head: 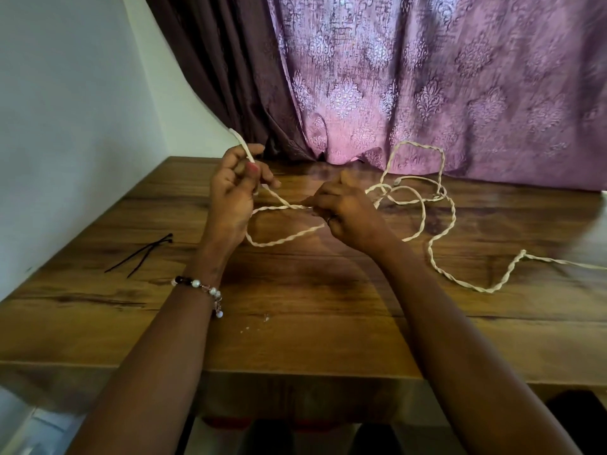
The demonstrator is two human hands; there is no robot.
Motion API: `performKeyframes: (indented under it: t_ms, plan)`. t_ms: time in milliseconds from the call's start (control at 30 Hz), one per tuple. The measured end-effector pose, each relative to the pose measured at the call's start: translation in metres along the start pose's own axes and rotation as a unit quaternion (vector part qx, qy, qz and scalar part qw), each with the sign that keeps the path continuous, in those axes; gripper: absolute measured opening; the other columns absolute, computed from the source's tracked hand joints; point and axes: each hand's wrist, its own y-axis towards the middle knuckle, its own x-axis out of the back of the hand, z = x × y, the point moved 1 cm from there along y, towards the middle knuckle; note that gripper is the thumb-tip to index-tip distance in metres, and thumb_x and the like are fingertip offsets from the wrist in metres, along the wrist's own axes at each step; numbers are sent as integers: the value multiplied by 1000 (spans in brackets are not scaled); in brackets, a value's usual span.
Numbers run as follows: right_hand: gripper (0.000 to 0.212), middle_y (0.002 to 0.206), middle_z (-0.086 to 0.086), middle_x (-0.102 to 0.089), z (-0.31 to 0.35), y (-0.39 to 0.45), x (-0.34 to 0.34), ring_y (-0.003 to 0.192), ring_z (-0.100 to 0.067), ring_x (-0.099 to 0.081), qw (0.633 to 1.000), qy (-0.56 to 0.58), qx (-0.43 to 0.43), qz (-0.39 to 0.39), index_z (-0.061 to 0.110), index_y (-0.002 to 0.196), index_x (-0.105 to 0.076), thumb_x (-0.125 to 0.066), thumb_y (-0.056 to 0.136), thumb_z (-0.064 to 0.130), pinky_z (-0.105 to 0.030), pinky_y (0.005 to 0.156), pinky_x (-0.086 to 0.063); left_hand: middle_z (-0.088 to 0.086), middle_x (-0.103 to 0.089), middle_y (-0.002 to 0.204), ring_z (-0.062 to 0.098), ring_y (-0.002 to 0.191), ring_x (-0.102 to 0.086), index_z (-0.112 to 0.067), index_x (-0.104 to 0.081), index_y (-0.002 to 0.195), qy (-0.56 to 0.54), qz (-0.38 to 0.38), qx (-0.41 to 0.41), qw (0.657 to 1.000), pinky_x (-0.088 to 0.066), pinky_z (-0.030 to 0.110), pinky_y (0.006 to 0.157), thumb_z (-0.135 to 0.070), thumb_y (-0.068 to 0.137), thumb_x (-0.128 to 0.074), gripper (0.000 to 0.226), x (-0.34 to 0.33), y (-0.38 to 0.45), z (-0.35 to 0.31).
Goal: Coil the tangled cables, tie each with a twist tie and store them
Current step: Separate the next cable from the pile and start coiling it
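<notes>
A cream twisted cable [441, 224] lies in loose tangled loops on the wooden table [295, 330], trailing off to the right edge. My left hand [235, 192] is raised above the table and grips one end of the cable, whose white tip sticks up past my fingers. My right hand [345, 211] pinches the cable a short way along. Between the two hands hangs one loop [282, 239] of cable. Two black ties [141, 254] lie crossed on the table at the left, apart from both hands.
A purple patterned curtain [427, 87] hangs behind the table, touching its back edge. A white wall [65, 126] stands on the left. Small white crumbs [264, 320] lie near the front edge. Dark shapes show on the floor below.
</notes>
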Motion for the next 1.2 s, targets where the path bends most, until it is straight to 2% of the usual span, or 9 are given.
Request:
performKeyframes:
  t_ms: [167,300,467,600,733,800,933,1067,1200]
  plan:
    - [18,83,-6,-69,10,2,6,76,-32,-55,998,43,19,-39,7,92,-73,-59,83,1,-30,72,-33,7,-58,74,25,70,-59,-14,-46,121,162,70,-83,981,-52,46,75,-15,102,-38,20,-4,-3,9]
    - [10,85,-9,-70,9,1,11,78,-29,-57,994,67,11,-88,5,92,-71,-64,86,6,-31,73,-38,4,-58,83,14,72,-55,-9,-53,127,326,97,-129,932,-43,22,66,-20,102,-37,31,-4,-4,16]
    - [14,90,-4,-70,5,-2,15,84,-25,-57,989,7,-36,-144,13,96,-72,-67,86,22,-39,72,-42,8,-61,78,18,71,-55,-3,-63,85,390,186,-111,895,-38,21,63,-66,91,-24,74,-10,-7,22]
    - [19,88,4,-67,-3,-5,18,83,-23,-58,978,-19,-95,-184,26,99,-73,-64,86,37,-41,73,-36,-6,-57,68,0,62,-52,-24,-62,77,252,199,41,946,-41,23,65,-44,99,-35,40,-14,-14,16]
    - [28,86,-4,-61,-10,-2,10,82,-26,-55,976,-3,-114,-183,22,116,-67,-58,91,30,-38,73,-36,-2,-47,60,3,50,-42,-11,-49,71,67,190,131,971,-39,16,54,-27,103,-33,39,-28,-17,12]
    - [32,88,-9,-60,-16,-1,2,84,-29,-53,976,4,-134,-169,15,123,-62,-55,93,23,-37,74,-37,-6,-36,46,6,38,-28,-11,-43,68,-82,209,171,959,-28,21,41,-33,100,-37,39,-29,-16,12]
    - [28,95,-18,-63,-27,-1,-6,87,-36,-59,955,46,-225,-189,-2,115,-59,-49,93,12,-39,77,-41,-11,-19,40,7,35,-10,-17,-48,63,-307,199,242,898,-16,15,38,-46,88,-41,38,-19,-9,9]
    - [50,92,-26,-60,-33,-12,-7,82,-41,-58,952,74,-259,-144,-8,110,-57,-26,84,21,-41,72,-44,-9,-17,43,4,36,-11,-19,-50,66,-400,148,228,875,-18,14,31,-46,91,-36,39,-5,-2,7]
    - [45,120,-23,-56,-31,-9,-10,103,-40,-57,959,-33,-282,0,6,140,-42,-37,96,13,-45,73,-44,-9,-33,40,5,34,-19,-17,-55,69,-431,124,196,872,-22,17,33,-43,93,-36,40,3,4,9]
